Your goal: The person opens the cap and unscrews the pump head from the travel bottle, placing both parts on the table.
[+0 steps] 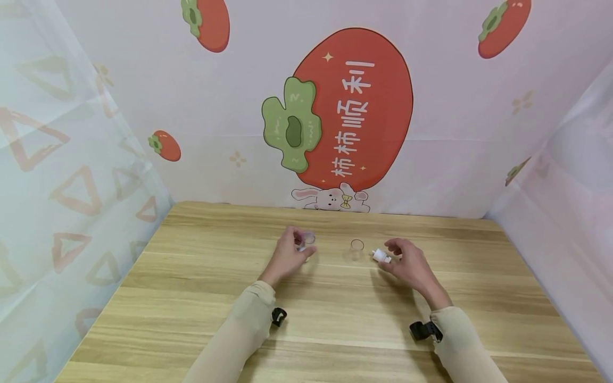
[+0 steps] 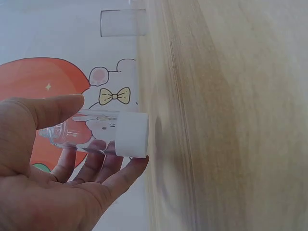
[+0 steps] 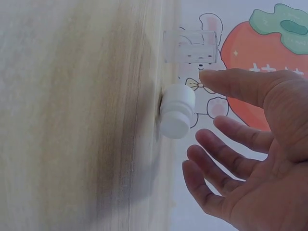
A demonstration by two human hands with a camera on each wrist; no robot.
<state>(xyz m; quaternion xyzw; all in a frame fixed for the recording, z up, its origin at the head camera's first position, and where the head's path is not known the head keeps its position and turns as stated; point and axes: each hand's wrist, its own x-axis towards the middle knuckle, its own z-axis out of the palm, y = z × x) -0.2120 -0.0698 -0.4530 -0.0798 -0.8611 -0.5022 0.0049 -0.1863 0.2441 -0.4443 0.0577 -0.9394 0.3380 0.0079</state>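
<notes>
A clear bottle (image 2: 98,130) with a white cap (image 2: 132,134) stands cap-down on the wooden table (image 1: 215,298). Around it curves my left hand (image 1: 287,252), thumb on one side and fingers behind. In the left wrist view the thumb shows no firm press on the bottle. A small white bottle (image 3: 175,110) lies on its side to the right, its capped end towards the right wrist camera. Beside it my right hand (image 1: 407,260) has thumb and fingers spread apart, and a gap shows between the fingers and the bottle in the right wrist view.
Between the hands stands a clear, see-through cup (image 1: 356,251) with a thin dark rim. A printed cloth (image 1: 445,159) with red persimmons hangs behind the table's back edge, and pale cloths flank both sides. Each wrist wears a black camera strap.
</notes>
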